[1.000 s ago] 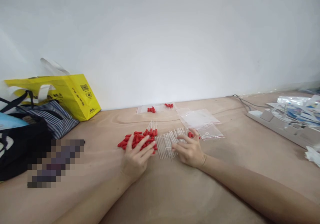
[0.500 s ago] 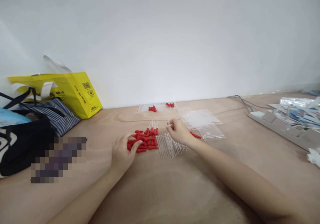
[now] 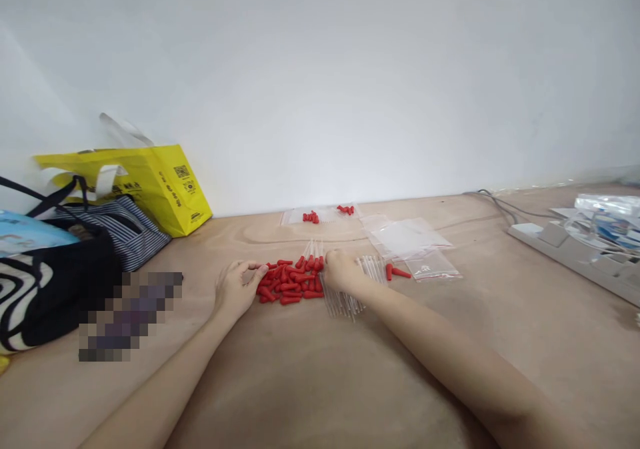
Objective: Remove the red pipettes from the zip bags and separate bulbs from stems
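A heap of small red rubber bulbs [image 3: 293,282] lies on the wooden table [image 3: 320,375]. Beside it on the right lies a row of clear thin pipette tubes [image 3: 345,297]. My left hand [image 3: 235,289] rests at the left edge of the red heap, fingers curled and touching the bulbs. My right hand [image 3: 341,270] is curled over the tubes where they meet the bulbs; what its fingers pinch is hidden. A few assembled pipettes with red bulbs [image 3: 313,254] lie just behind the heap. One red bulb [image 3: 399,273] lies to the right.
Clear zip bags [image 3: 410,239] lie behind my right hand, two with red bulbs [image 3: 327,215] near the wall. A yellow bag [image 3: 145,182], striped bag [image 3: 113,232] and black bag [image 3: 60,289] stand at left. A power strip [image 3: 575,255] and packets [image 3: 607,219] sit at right.
My right hand came up off the tubes, then dropped back to the seam between tubes and bulbs. My left hand slid from on top of the red heap to its left edge.
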Tool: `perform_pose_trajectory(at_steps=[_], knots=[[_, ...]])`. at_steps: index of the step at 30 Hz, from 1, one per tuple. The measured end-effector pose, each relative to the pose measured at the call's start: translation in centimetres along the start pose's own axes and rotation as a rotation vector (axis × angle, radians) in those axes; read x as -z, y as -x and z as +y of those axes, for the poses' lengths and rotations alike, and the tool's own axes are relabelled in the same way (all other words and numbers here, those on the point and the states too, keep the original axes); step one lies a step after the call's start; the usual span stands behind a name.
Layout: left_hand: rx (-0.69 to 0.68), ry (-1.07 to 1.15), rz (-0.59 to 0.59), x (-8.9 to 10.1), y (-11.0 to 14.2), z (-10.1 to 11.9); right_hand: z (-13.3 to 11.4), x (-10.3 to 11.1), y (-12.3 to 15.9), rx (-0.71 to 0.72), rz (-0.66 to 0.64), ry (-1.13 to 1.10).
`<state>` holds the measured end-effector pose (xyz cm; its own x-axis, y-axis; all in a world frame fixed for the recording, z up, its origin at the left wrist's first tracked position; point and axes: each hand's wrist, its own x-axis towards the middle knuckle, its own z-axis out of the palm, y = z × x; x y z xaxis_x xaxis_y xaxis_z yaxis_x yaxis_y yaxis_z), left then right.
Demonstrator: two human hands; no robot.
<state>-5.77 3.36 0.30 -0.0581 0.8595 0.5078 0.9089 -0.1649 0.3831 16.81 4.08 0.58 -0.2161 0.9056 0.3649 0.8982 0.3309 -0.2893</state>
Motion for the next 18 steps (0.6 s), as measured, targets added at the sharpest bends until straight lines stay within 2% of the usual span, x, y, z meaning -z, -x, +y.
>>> perform_pose_trajectory(at_steps=[4, 9, 11, 13, 15, 18], knots=[[-0.022, 0.083, -0.042, -0.3, -0.2, -0.1, 0.3, 0.5, 0.1, -0.028, -0.030, -0.008], [0.015, 0.134, 0.040, 0.2, -0.5, -0.9, 1.8, 2.0, 1.4, -0.033, 0.036, 0.001], [0.066, 0.156, -0.020, 0.3, -0.9, -1.5, 2.8, 2.6, 2.5, -0.017, 0.097, 0.035], [0.083, 0.210, -0.139, 0.3, -1.3, -1.9, 4.1, 3.1, 3.8, 0.006, 0.135, 0.064], [0.019, 0.240, -0.249, 0.3, -1.6, -2.1, 5.5, 3.3, 5.1, 0.024, 0.161, 0.085], [-0.075, 0.225, -0.289, 0.6, -1.9, -1.7, 7.1, 3.3, 6.6, 0.034, 0.184, 0.096]])
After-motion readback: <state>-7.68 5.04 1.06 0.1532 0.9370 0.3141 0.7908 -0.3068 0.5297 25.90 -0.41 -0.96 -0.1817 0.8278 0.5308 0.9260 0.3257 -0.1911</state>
